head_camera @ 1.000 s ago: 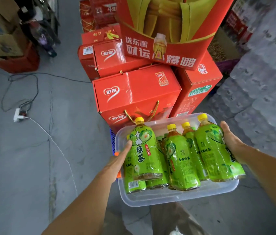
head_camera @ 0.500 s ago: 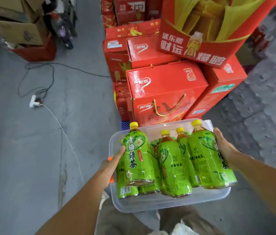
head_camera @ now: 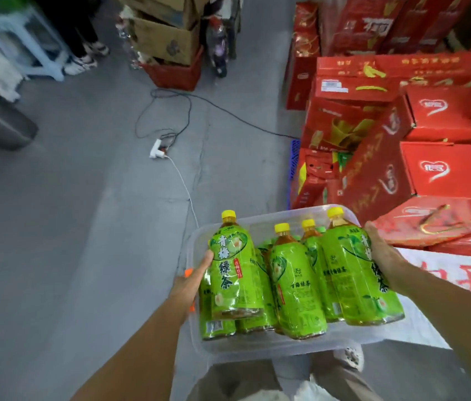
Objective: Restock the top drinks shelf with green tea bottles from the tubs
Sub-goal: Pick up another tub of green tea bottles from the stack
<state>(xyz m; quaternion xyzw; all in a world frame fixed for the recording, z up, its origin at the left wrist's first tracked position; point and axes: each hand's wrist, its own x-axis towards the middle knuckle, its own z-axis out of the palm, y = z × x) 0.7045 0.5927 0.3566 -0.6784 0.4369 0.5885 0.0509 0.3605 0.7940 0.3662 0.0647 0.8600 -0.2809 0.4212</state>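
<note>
Carrying tub (head_camera: 257, 347) of green tea bottles (head_camera: 295, 287), view swung left, red boxes (head_camera: 442, 169) now right

You carry the tub (head_camera: 260, 347) at six o'clock, your left hand (head_camera: 192, 280) on its nine o'clock side and your right hand (head_camera: 380, 253) on its three o'clock side. Tea bottles (head_camera: 295, 287) lie packed inside it, caps toward twelve. Stacked cartons (head_camera: 430, 166) fill the floor from one to three o'clock. A power strip (head_camera: 156, 148) lies on the floor (head_camera: 69, 227) at eleven, its cable (head_camera: 183, 185) running toward the tub. Cardboard boxes (head_camera: 164, 39) sit in a crate (head_camera: 175, 73) at twelve.
</note>
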